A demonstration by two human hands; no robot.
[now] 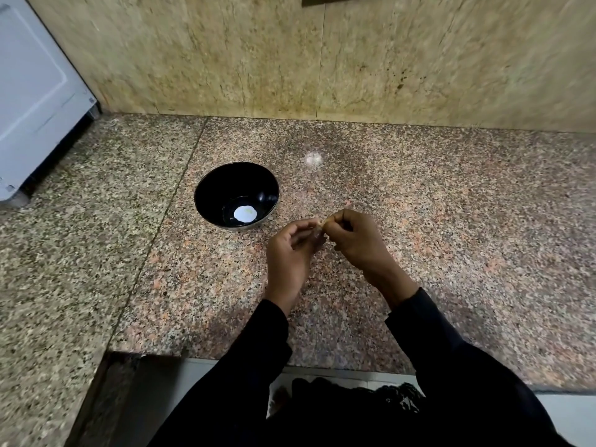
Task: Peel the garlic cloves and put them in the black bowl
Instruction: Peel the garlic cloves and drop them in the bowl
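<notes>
I see a glossy black bowl (pixel 237 195) on the counter (pixel 419 204) of speckled pink, grey and black granite, a mottled tan wall (pixel 258 56) behind, a pale blue-white appliance (pixel 35 91) at left, and black sleeves (pixel 245 359).

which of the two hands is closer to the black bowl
The left hand. It is nearer the black bowl than the right hand, which is farther right.

One black bowl (pixel 236 195), two hands (one garlic clove (pixel 320 224) between).
</notes>
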